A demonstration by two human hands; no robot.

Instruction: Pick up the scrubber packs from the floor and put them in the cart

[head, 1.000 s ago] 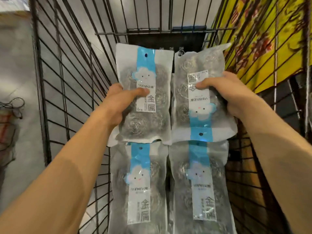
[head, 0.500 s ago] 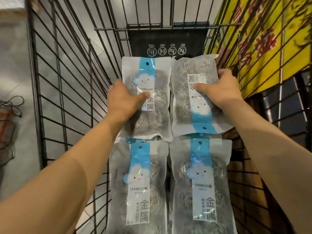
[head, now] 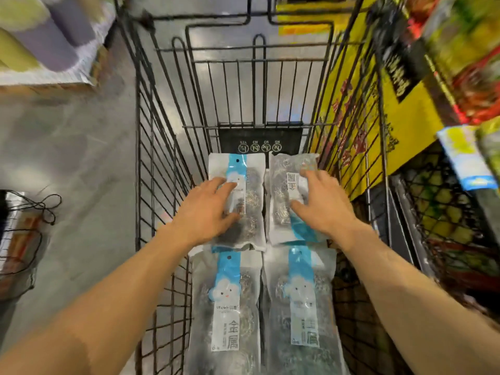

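Several scrubber packs, clear bags of steel wool with blue and white labels, lie flat on the bottom of the black wire cart (head: 151, 163). Two sit at the near end, one on the left (head: 227, 307) and one on the right (head: 300, 307). Two more lie at the far end. My left hand (head: 208, 212) rests with spread fingers on the far left pack (head: 253, 185). My right hand (head: 318, 204) hovers flat over the far right pack (head: 280, 190), fingers apart. Neither hand is closed around a pack.
A black sign panel (head: 259, 143) stands at the cart's far end. Yellow display boards and stocked shelves (head: 405, 109) press close on the right. Grey floor (head: 75, 158) runs along the left, with a stack of goods (head: 46, 50) and a corded item (head: 24, 228).
Both hands carried the two far packs down and forward onto the cart bottom, then loosened their grip; the fingers now lie spread. The camera has tilted up, showing more of the cart.
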